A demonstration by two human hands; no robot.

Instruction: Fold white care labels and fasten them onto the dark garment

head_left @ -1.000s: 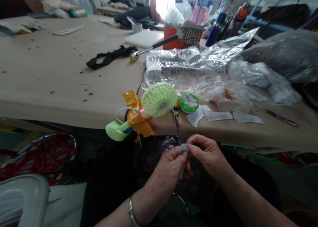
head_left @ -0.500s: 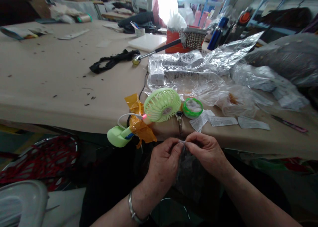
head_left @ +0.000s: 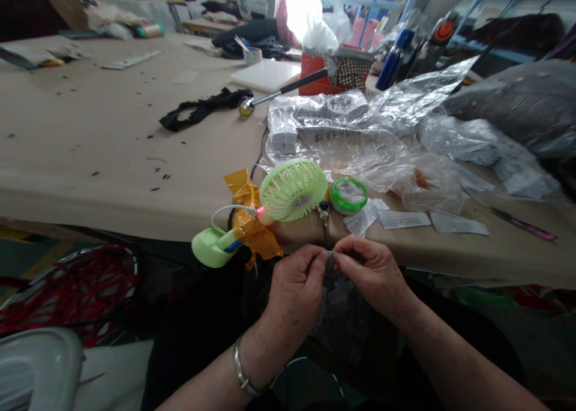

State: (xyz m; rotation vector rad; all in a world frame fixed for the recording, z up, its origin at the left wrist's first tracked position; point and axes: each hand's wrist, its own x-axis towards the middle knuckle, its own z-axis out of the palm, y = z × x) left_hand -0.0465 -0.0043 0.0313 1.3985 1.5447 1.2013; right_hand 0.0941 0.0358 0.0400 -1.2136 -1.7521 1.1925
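Just off the table edge, my left hand (head_left: 294,288) and my right hand (head_left: 371,273) meet, thumbs and forefingers pinched together. Between the fingertips is a small white slip (head_left: 330,254), mostly covered, so its kind is unclear. Right beyond the fingertips, a thin metal-tipped tool (head_left: 324,216) points down over the table edge. Below my hands hangs a dim heap of pale pieces in what looks like clear plastic (head_left: 342,309). Near the tool sit a round green tub (head_left: 348,195) with white filling and several printed paper labels (head_left: 405,219).
A light green fan (head_left: 294,190) is fixed at the edge with orange tape (head_left: 256,234). Behind lie clear plastic bags (head_left: 342,135), a long-handled metal tool (head_left: 279,93) and black cloth (head_left: 202,108). Pink-handled tweezers (head_left: 524,224) lie right; a red-webbed basket (head_left: 76,291) stands left.
Both hands have shifted slightly up toward the table edge, still pinched together. Less of the white slip shows between the fingertips. The things on the table are the same.
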